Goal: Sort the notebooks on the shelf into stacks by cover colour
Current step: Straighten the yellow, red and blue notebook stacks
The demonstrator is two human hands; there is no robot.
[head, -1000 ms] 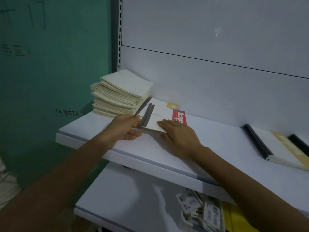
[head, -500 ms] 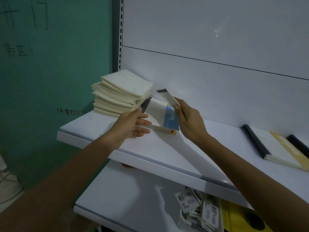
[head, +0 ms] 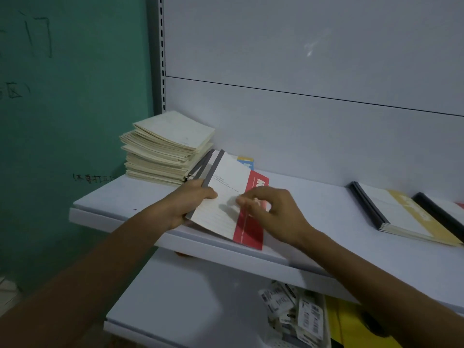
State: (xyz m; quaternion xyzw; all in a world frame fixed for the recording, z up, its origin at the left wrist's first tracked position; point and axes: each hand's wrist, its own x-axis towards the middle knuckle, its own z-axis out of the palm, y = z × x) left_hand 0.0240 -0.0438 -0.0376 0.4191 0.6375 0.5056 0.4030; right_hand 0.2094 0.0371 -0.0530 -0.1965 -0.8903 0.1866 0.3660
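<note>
White notebook [head: 226, 187], grey spine, red band, mid-frame. Spine's clamped in the left grip [head: 190, 205]; right grip [head: 273, 214] is curled over the band, hold unclear.

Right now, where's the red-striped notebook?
Head view, centre: the red-striped notebook lies at the shelf's front edge, just right of the cream stack. The left hand grips its grey spine and the right hand is over its stripe.

- One view: head-worn, wide-angle, aimed forward and down at the shelf [head: 326, 212].
- Close range: both forearms enter from the bottom edge; left hand [head: 187, 204] and right hand [head: 278, 214] sit mid-frame.
- Field: green wall [head: 75, 121] left, back panel [head: 301, 134] above, lower shelf [head: 175, 297] below.
</note>
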